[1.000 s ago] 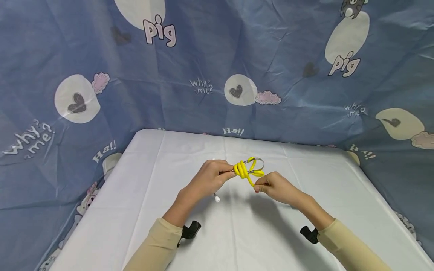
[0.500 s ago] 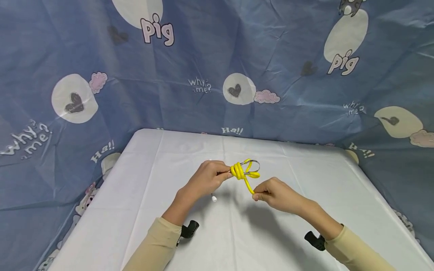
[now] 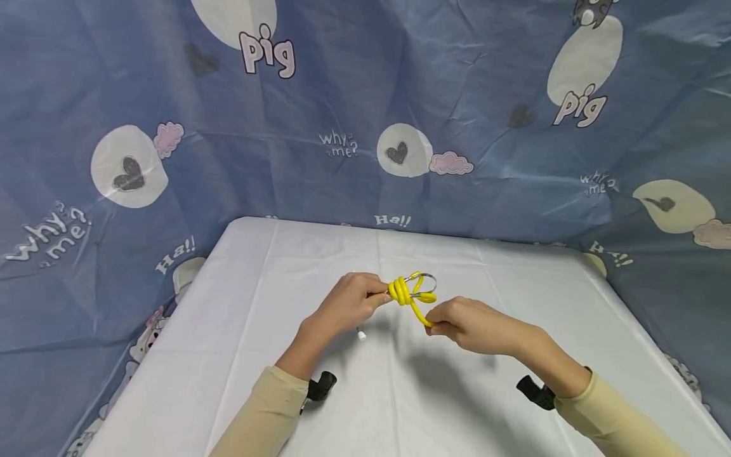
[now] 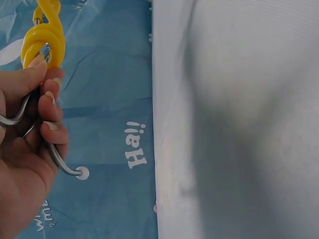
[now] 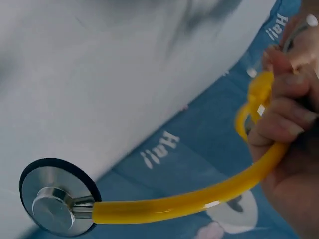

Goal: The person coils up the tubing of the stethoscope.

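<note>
A stethoscope with yellow tubing [image 3: 400, 292] is held above the table, its tube wound in several coils around its metal parts. My left hand [image 3: 349, 303] grips the metal ear tubes just left of the coils, and a white eartip [image 4: 82, 173] sticks out below the fingers. A metal spring loop [image 3: 433, 280] shows on the far side of the coils. To the right, my right hand [image 3: 476, 325] holds the tube's loose length with curled fingers. In the right wrist view that tube [image 5: 189, 206] runs from the hand to a round silver chestpiece [image 5: 55, 201] with a black rim.
Under both hands lies a table with a white cloth [image 3: 308, 254]. A blue patterned curtain [image 3: 320, 184] hangs behind and at the sides. Black wrist mounts [image 3: 322, 386] show near both sleeves.
My right hand has moved down and slightly outward with the tube, whose stretch from the coils looks longer. The coils and left hand have shifted only slightly.
</note>
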Available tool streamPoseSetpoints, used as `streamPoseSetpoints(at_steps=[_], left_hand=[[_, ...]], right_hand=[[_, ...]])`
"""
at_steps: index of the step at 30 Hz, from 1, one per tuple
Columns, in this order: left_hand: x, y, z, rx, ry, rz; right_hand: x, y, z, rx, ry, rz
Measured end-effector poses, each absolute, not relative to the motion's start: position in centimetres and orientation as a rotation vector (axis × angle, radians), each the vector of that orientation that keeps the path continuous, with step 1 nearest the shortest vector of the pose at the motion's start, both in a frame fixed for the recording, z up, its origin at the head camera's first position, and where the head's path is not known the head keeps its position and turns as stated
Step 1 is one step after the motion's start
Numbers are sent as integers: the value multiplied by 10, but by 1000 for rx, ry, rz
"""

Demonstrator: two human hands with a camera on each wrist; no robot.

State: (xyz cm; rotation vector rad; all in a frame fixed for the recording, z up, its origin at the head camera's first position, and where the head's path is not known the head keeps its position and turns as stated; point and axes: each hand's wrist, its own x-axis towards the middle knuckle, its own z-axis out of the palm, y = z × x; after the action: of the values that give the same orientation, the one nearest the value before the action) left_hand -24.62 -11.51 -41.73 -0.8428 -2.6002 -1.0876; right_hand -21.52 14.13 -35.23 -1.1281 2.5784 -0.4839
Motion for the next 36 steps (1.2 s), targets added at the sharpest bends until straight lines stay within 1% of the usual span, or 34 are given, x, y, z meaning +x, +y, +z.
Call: streamPoseSetpoints(at_steps=[8,14,20,25,29,36], left_hand=[[-247,-112,-420,-874,-2710,-1073],[-248,-113,-419,-874,-2727,-1068],[-247,-110,-416,-925,-2752,-1088],[-245,-109,-413,-973,-2780,-1117],[-242,-109,-409,-1116,-2757,-1124],[-240,-110,-408,-1250,-2666,-1225]], right_hand=[[-221,137,-331,-1186,2646,-257],[-232,133,-325,-1217,2771,-227],[-243,130,-318,-1310,2826,-226],[-256,126,-314,-1339,2783,-314],[-264,126,-315,-1338,2694,-467],[-280,130,-330,-1265,2499,-798]])
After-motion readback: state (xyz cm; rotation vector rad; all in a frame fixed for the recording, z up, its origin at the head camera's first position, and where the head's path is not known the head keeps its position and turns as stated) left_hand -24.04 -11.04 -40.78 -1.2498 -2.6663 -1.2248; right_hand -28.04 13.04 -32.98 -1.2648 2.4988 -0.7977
